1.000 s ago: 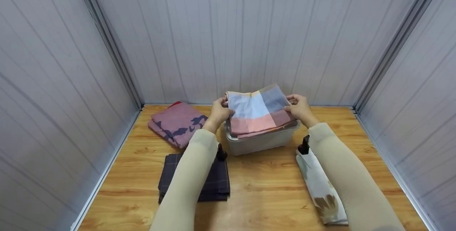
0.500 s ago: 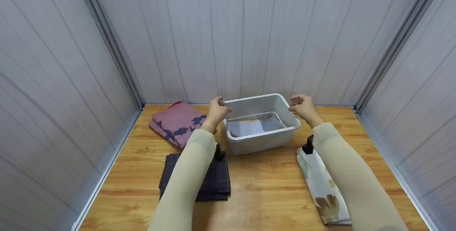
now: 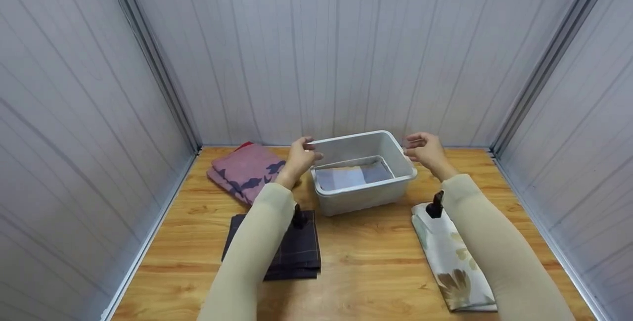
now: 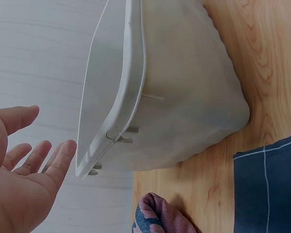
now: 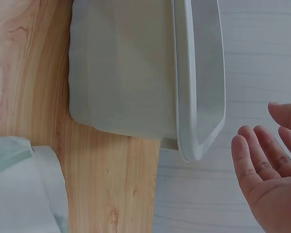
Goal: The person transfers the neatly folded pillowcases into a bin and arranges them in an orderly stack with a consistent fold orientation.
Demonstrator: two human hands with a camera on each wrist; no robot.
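Colour-blocked cloth [image 3: 348, 176], lying inside the pale bin [image 3: 363, 200], looks soft and light, probably best pinched at opposite edges, while the left hand [image 3: 298, 159] and right hand [image 3: 429, 153], fingers [image 5: 243, 162] relaxed and parted from thumbs, hold nothing near the rim [image 4: 134, 63].

And here's the wood-grain surface [image 3: 358, 276], warm honey-brown, its streaks running side to side in the head view! From its middle, at about twelve o'clock, stands the pale grey bin [image 3: 366, 200], upright and turned slightly askew. Over at ten, a folded pink cloth [image 3: 247, 167] with dark blue patches, a flash of red at its far edge. Around nine, near it, the dark checked cloth [image 3: 299, 252], folded flat. And at four, a folded white floral cloth [image 3: 447, 254], lying lengthwise!
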